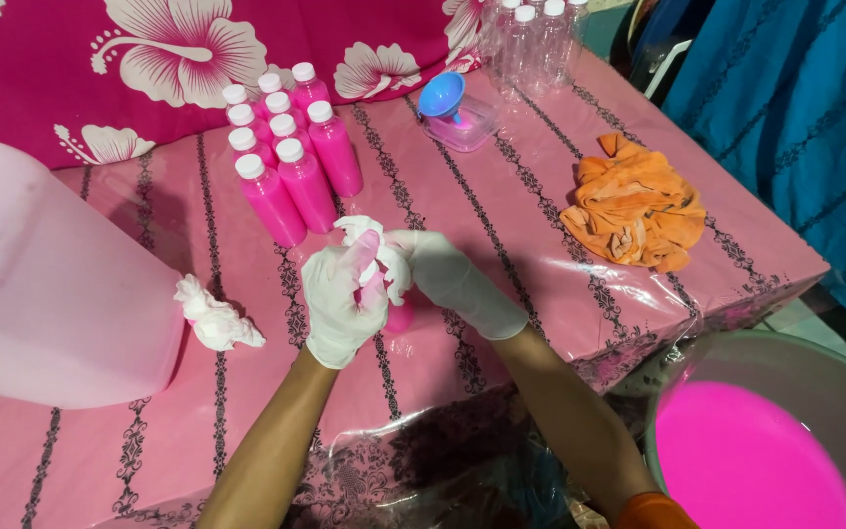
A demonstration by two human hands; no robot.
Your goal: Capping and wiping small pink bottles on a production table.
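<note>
Both my hands wear white gloves and meet at the middle of the pink table. My left hand (343, 294) wraps a white cloth (362, 233) around a pink bottle (399, 315), of which only the bottom shows. My right hand (443, 274) grips the same bottle and cloth from the right side. Behind them stands a cluster of several pink filled bottles (286, 157) with white caps.
A large translucent jug (46, 284) lies at the left, with a crumpled white cloth (212, 315) beside it. An orange rag (635, 204) lies at the right. A blue funnel (442, 96) sits in a small container, empty clear bottles (531, 39) behind. A basin of pink liquid (751, 456) stands off the table's front right.
</note>
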